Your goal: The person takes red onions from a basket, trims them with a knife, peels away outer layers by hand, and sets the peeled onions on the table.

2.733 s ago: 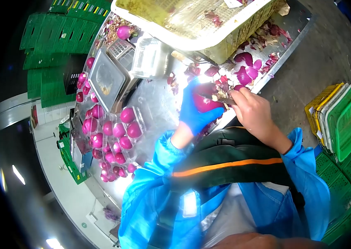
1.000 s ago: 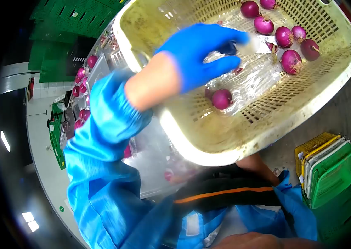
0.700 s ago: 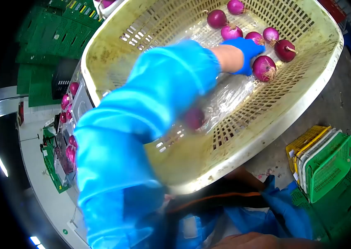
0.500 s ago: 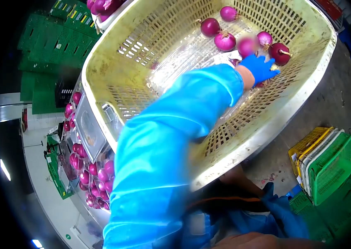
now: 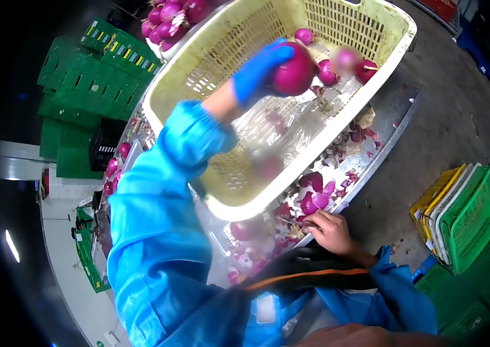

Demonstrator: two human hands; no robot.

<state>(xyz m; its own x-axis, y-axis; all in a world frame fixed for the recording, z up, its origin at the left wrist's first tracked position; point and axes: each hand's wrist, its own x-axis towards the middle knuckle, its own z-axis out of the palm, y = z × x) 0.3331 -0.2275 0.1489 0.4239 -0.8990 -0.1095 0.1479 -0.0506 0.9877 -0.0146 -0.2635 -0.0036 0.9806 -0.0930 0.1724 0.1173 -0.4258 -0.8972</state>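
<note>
My left hand (image 5: 259, 72), in a blue glove, is closed around a large red onion (image 5: 294, 69), raised above the pale yellow slotted basket (image 5: 366, 118). Several other red onions (image 5: 328, 72) lie at the basket's far end, one of them blurred. Clear plastic sheeting (image 5: 282, 136) covers part of the basket floor. Below the basket's near rim, my bare right hand (image 5: 333, 232) is closed on a thin knife (image 5: 298, 222), its blade pointing left over the onion scraps. Purple onion skins (image 5: 312, 199) lie beside that hand on the metal worktop (image 5: 381, 156).
A heap of red onions (image 5: 172, 17) sits beyond the basket's left side. Green crates (image 5: 88, 87) are stacked at the left. On the right, several nested baskets (image 5: 470, 217) in green, white and yellow stand near the floor (image 5: 447, 115).
My left hand has come up and left from the basket's far end, now with an onion in it. The basket appears further up and left. My right hand with the knife has come into view.
</note>
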